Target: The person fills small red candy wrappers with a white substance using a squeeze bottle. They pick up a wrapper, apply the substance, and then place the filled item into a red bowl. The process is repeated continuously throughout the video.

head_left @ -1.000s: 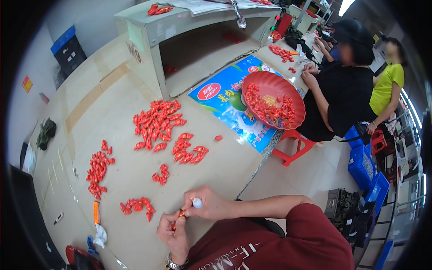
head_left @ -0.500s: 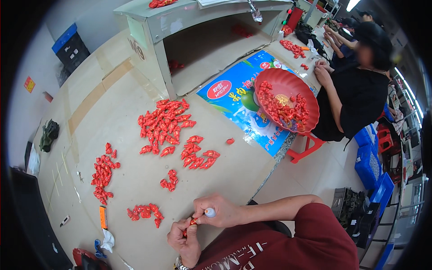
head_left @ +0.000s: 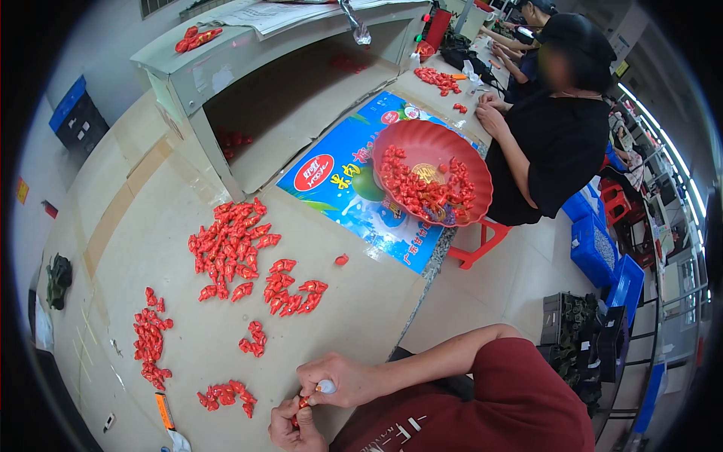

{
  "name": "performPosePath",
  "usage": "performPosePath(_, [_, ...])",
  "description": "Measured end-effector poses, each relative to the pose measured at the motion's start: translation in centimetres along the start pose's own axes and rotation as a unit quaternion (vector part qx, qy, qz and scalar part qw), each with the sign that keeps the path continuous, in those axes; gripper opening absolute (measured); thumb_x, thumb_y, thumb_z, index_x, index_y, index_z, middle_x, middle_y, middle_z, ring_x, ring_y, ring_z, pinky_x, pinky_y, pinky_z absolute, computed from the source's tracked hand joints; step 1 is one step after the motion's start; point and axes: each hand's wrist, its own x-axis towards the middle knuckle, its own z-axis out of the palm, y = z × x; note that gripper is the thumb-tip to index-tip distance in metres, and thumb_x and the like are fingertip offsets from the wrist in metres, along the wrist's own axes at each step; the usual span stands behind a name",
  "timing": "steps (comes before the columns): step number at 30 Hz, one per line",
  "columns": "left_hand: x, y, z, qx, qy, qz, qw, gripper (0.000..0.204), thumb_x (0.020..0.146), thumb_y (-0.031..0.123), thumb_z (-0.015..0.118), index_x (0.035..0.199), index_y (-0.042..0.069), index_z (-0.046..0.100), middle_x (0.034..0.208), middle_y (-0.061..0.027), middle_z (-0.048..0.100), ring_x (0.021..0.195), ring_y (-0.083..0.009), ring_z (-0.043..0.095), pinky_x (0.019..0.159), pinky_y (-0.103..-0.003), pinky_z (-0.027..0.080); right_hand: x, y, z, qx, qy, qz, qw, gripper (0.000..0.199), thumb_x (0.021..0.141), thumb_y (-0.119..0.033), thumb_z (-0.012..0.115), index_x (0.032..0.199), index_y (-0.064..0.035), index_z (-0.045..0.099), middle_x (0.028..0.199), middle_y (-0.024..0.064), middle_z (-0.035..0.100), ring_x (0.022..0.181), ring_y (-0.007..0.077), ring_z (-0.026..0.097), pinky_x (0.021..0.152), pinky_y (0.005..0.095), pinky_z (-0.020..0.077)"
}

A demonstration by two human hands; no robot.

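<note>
Near the front edge of the table, my left hand [head_left: 295,428] pinches a small red glossy figurine [head_left: 304,403] with gold spots. My right hand [head_left: 339,380] is closed round a pen-like tool with a rounded whitish end [head_left: 326,386], held against the figurine. Its tip is hidden by my fingers. Just beyond my hands lie a small cluster of similar red figurines [head_left: 228,395] and another little group [head_left: 254,339]. Farther off are a large heap [head_left: 226,248], a smaller heap [head_left: 290,290] and a long pile [head_left: 153,335] at the left.
A red scalloped bowl [head_left: 384,147] with more figurines rests on a blue printed sheet [head_left: 320,192] at the table's right edge. Behind stands a grey shelf unit [head_left: 199,90]. An orange stick-like object [head_left: 163,410] lies at left. A co-worker in black [head_left: 561,143] sits beyond the bowl.
The head view has shifted, so the table and shelf sit farther left and lower in the picture. Both hands keep their hold on the figurine and the tool.
</note>
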Motion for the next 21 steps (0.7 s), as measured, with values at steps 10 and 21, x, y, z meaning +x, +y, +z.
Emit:
performPosePath(10, [0.9,0.4,-0.6,0.149,0.016,0.104,0.983,0.006,0.082,0.001,0.064,0.086,-0.002,0.061,0.071,-0.0081,0.062,0.054,-0.0086,0.050,0.049,-0.023,0.040,0.4,1.0,0.3,-0.010,-0.008,-0.018,1.000,0.009,0.078,0.002,0.068,0.082,-0.0002,0.060,0.076,0.0103,0.060,0.069,0.0203,0.059,0.060,0.0301,0.0457])
performPosePath(21, [0.9,0.3,-0.5,0.023,-0.004,0.048,0.999,0.004,0.085,-0.002,0.064,0.087,-0.003,0.061,0.072,-0.0070,0.062,0.059,-0.0088,0.053,0.054,-0.023,0.042,0.4,0.4,0.1,-0.024,-0.014,0.011,1.000,0.009,0.077,0.005,0.070,0.082,0.0023,0.063,0.077,0.0090,0.061,0.067,0.0150,0.055,0.057,0.0267,0.0445])
